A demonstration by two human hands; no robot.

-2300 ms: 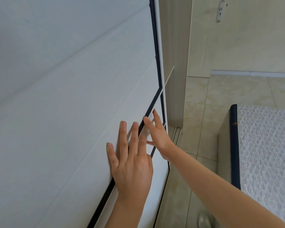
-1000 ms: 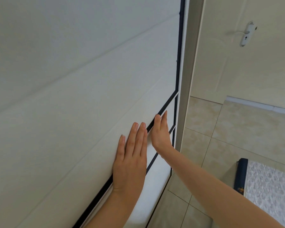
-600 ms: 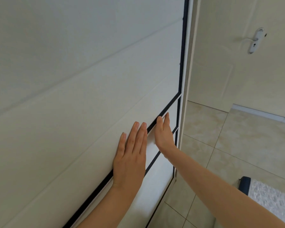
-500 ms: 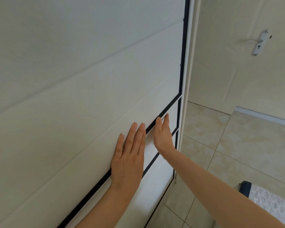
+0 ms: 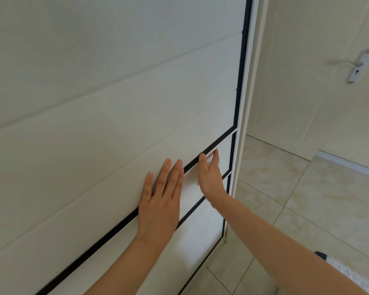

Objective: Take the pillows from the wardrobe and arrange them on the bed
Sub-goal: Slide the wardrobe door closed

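The wardrobe door (image 5: 94, 103) fills the left side of the view. It is white, with thin black lines running across it and down its right edge. The left hand (image 5: 160, 201) lies flat on the door, palm to the panel, fingers straight and close together, and it covers part of one black line. The right hand (image 5: 210, 177) is just right of the left hand, nearer to the door's right edge. It stands on its side against the door, fingers straight and together, thumb up, its fingertips at the black line. Neither hand holds anything. No pillow shows; the door is shut in front of the inside. Right of the door there are a tiled floor (image 5: 296, 199) and a room door with a handle (image 5: 359, 68). A small corner of the bed (image 5: 349, 273) shows low, well right of the wardrobe door.
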